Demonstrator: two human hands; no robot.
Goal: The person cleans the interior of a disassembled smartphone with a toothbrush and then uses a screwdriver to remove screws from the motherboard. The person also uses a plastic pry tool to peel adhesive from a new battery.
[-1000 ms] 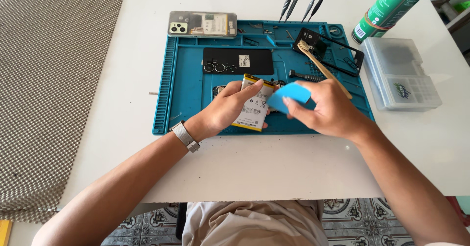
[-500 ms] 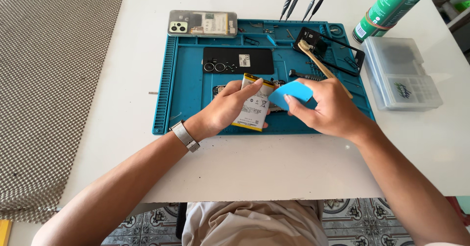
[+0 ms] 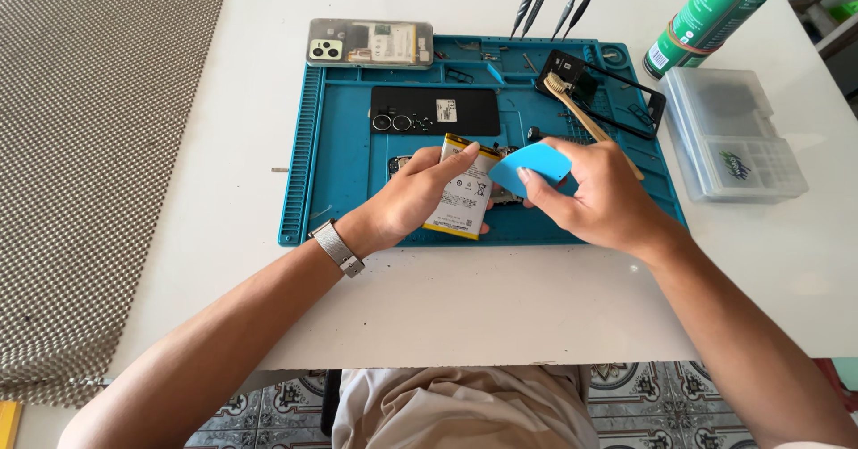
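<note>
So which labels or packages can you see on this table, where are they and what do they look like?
Battery label: white rectangle with yellow edge, under the left hand, on the blue mat.
Black back cover: small white sticker, mat centre.
Spray can: green cylinder, white label patch, top right.
Clear plastic box: green mark, right of mat.

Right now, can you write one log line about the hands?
left hand: holds phone battery | right hand: holds blue pry card | under: blue repair mat

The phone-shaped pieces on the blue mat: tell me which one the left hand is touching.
The yellow-edged battery at the mat's near edge: the left hand rests on it. The black back cover and the clear-backed phone lie farther off, untouched.
</note>
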